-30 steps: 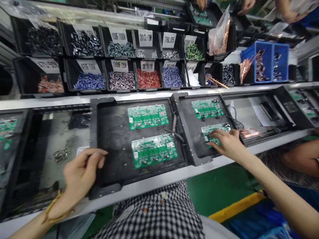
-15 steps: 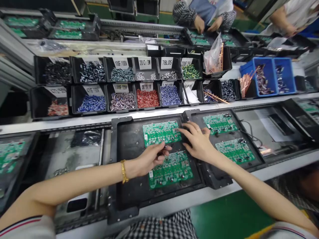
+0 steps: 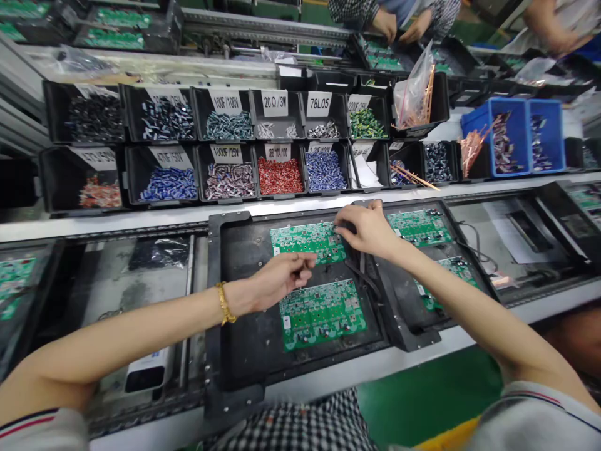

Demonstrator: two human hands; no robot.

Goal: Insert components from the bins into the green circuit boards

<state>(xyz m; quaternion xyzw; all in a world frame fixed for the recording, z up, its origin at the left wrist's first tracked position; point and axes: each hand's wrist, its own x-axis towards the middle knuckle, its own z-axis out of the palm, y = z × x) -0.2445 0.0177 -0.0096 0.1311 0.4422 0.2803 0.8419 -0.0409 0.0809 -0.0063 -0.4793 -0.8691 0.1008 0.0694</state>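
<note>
Two green circuit boards lie in a black tray point(image 3: 244, 338), an upper board point(image 3: 300, 241) and a lower board point(image 3: 323, 313). My left hand point(image 3: 279, 279), with a gold bracelet at the wrist, hovers between them with its fingers curled together; whatever they hold is too small to name. At the upper board's right end, my right hand point(image 3: 366, 230) has thumb and forefinger pinched at its top right corner. What is between those fingertips is hidden.
Labelled black bins of small parts stand behind the tray, among them red parts point(image 3: 280, 175) and blue parts point(image 3: 325, 170). Blue bins point(image 3: 511, 138) are at the right. A second tray with boards point(image 3: 417, 227) adjoins. Across the line, a person's hands point(image 3: 416, 26) work over another tray.
My right hand has moved up and closed its spread fingers into a pinch at the upper board's corner. My left hand has drawn slightly left. The view has shifted a little.
</note>
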